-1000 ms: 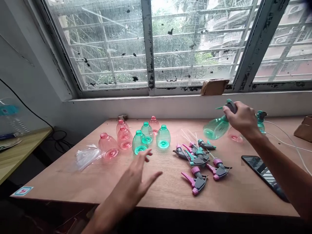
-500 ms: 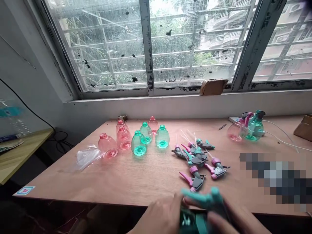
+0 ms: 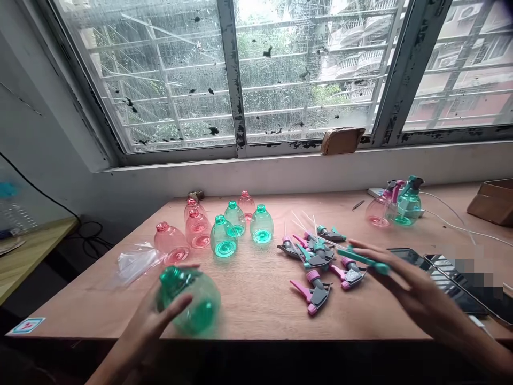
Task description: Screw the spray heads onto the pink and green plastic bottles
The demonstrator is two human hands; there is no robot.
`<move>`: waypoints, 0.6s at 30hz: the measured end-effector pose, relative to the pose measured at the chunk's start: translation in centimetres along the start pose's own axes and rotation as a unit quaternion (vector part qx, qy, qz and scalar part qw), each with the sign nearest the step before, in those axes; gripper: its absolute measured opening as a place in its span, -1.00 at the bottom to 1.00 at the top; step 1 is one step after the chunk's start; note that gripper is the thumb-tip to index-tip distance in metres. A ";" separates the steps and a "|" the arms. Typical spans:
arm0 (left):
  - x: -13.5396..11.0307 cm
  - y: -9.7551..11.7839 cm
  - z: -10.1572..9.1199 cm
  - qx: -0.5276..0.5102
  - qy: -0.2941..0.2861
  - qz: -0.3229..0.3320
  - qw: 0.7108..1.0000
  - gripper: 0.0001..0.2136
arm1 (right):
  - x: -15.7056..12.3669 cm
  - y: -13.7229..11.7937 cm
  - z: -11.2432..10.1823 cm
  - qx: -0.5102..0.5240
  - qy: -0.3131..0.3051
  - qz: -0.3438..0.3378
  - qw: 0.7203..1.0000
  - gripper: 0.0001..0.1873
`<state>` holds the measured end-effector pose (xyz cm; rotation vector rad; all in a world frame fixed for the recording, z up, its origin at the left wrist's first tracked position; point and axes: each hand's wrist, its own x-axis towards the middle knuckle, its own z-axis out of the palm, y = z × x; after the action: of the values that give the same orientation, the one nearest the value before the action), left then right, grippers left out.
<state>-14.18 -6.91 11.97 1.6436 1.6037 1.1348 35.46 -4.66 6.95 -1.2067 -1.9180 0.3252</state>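
My left hand (image 3: 150, 315) is closed round a green see-through bottle (image 3: 202, 305), tilted over the front of the table and slightly blurred. In my right hand (image 3: 414, 291) is a green trigger spray head (image 3: 366, 260), held just right of a pile of spray heads (image 3: 318, 258). The pile mixes pink, green and grey ones with thin white tubes. Nearest the front lies a pink-and-grey spray head (image 3: 316, 294). Beyond my left hand stand several open-necked bottles, among them a pink bottle (image 3: 170, 243) and a green bottle (image 3: 223, 238).
A crumpled clear plastic bag (image 3: 136, 262) lies at the left. Two bottles with spray heads fitted, one a green spray bottle (image 3: 407, 206), stand at the back right near a white cable (image 3: 452, 216). Dark phones (image 3: 457, 278) lie under my right forearm; a brown box (image 3: 492, 203) sits farther right.
My hands have parted from the table's front edge. The left has swung left with the green bottle, the right has moved up and right with the green spray head. The view has shifted slightly.
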 end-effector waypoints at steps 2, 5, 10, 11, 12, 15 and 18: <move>2.4 -0.1 0.8 0.039 0.057 0.004 0.998 -0.44 | 2.5 0.0 2.7 -0.057 -0.071 -0.008 0.996 -0.51; 5.5 -0.6 2.6 0.089 0.067 0.039 0.993 -0.50 | 5.1 1.3 5.0 -0.114 -0.175 -0.033 0.977 -0.36; 8.5 -2.3 4.4 0.106 0.095 0.071 0.987 -0.23 | 10.5 7.3 1.2 -0.220 0.063 0.000 0.973 -0.36; 8.8 -2.7 4.5 0.106 0.102 0.079 0.986 -0.15 | 11.9 8.5 -0.4 -0.238 0.121 0.024 0.963 -0.33; 9.1 -3.0 4.7 0.105 0.109 0.088 0.985 -0.09 | 13.2 9.5 -2.0 -0.249 0.168 0.045 0.953 -0.28; 9.1 -3.4 4.8 0.100 0.133 0.123 0.978 -0.03 | 16.3 11.6 -6.0 -0.263 0.242 0.106 0.928 -0.33; 7.9 -2.8 4.7 0.114 0.194 0.221 0.949 -0.17 | 17.4 11.9 -7.4 -0.248 0.221 0.137 0.933 -0.57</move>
<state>-12.17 1.93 8.72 2.1051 1.6983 1.6321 45.08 14.47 13.26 -1.7149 -1.4728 -0.2965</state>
